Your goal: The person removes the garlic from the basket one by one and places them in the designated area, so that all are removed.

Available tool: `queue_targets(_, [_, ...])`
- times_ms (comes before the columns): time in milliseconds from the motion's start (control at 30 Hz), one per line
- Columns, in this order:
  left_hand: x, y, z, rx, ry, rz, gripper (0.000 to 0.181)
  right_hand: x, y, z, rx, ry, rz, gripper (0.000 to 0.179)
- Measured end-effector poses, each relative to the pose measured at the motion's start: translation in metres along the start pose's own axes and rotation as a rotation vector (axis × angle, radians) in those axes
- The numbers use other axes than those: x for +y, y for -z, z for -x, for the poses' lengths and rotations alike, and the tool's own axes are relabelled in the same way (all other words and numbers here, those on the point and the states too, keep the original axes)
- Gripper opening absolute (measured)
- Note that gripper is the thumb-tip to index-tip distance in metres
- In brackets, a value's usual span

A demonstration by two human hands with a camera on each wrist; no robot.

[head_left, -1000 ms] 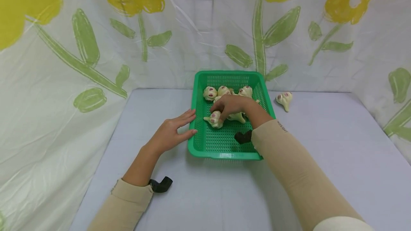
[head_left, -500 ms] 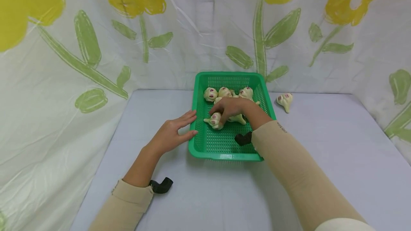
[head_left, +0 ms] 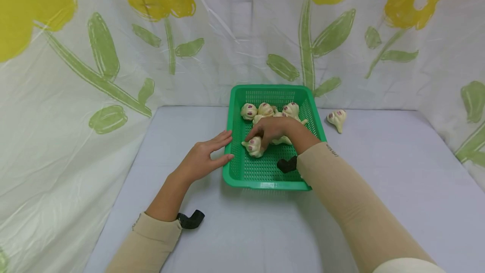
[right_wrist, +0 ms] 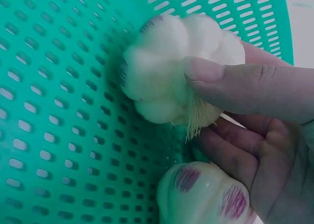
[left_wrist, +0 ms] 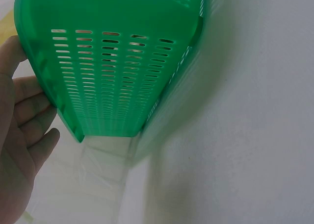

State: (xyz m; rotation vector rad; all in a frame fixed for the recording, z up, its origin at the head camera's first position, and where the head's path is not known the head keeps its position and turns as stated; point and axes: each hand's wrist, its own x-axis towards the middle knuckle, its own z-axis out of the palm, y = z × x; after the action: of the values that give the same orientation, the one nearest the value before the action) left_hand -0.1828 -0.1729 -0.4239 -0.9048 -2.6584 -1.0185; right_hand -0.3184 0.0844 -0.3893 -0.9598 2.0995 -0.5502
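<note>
Nearest the person, beige sleeves come over the white-covered table from about eight and four o'clock, if the far side of the green plastic basket is twelve. At its nine o'clock rim, the left hand lies with fingers extended and thumb spread wide, fingertips touching the edge. Over the middle, the right hand pinches a garlic bulb, thumb on one face and fingers behind; the bulb sits inside the basket toward eight o'clock.

I judge it light and firm, hardly fragile, its rounded lobes perhaps a little slick; whether it is real or imitation I cannot tell. The fat body looks the surest place to take hold, with thumb and fingers on opposite sides; the thin stem seems a poorer grip. It is creamy white, plump and ribbed into cloves, with purple streaks, a stringy tuft by the thumb, and its stem toward nine or ten o'clock.

Beyond, more garlic bulbs cluster between ten and one, some hidden by the hand. Outside, between two and three, a lone bulb lies on the table before a flower-painted backdrop.
</note>
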Motion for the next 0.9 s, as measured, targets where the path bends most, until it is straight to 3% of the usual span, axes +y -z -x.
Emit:
queue_targets(433, [0.0009,0.0006,0.0001,-0.007,0.011,0.001,0.057,-0.0047,-0.0001,-0.0023,-0.065,-0.002,0.096,0.062])
queue_targets(900, [0.0015,0.001,-0.0004,-0.009,0.012,-0.002,0.057,-0.003,-0.0009,-0.0029,-0.056,-0.03,0.021,0.056])
